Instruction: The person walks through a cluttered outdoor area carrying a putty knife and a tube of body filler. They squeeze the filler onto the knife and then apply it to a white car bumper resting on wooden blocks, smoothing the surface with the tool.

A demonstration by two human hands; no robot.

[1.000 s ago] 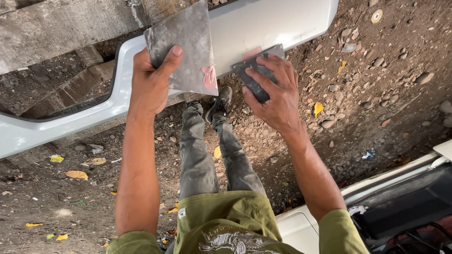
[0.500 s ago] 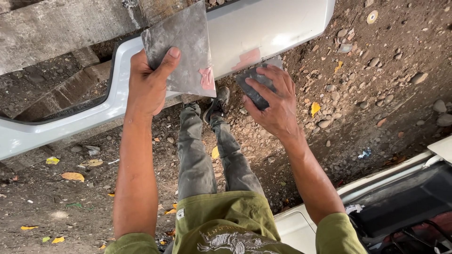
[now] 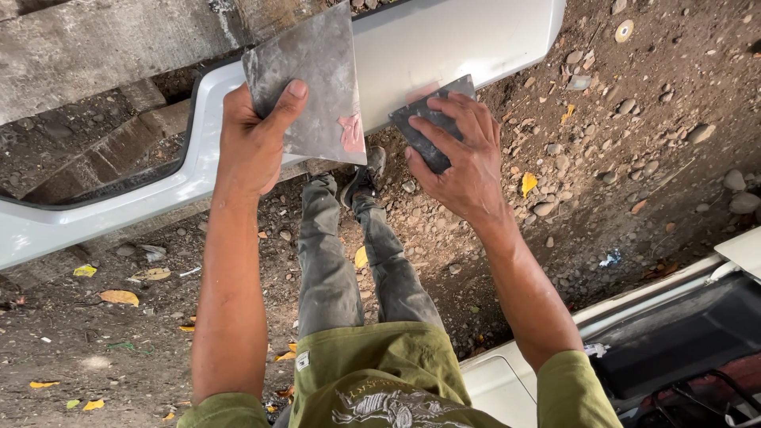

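Observation:
My left hand (image 3: 255,139) grips a square grey metal plate (image 3: 313,75) with a dab of pink filler (image 3: 352,133) at its lower right corner. In my right hand (image 3: 464,154) is a small dark spreader (image 3: 428,119), its edge pressed against the white car bumper (image 3: 444,40), where a faint pink smear shows. The bumper runs from lower left to upper right, propped off the ground. My legs in grey trousers (image 3: 329,261) stand below it.
Rough concrete blocks (image 3: 87,47) lie behind the bumper at upper left. The ground (image 3: 634,150) is dirt with stones and yellow leaves. A white vehicle part with a dark opening (image 3: 674,341) fills the lower right corner.
My right hand has slid the spreader slightly up and along the bumper. My left hand and the plate have stayed nearly still.

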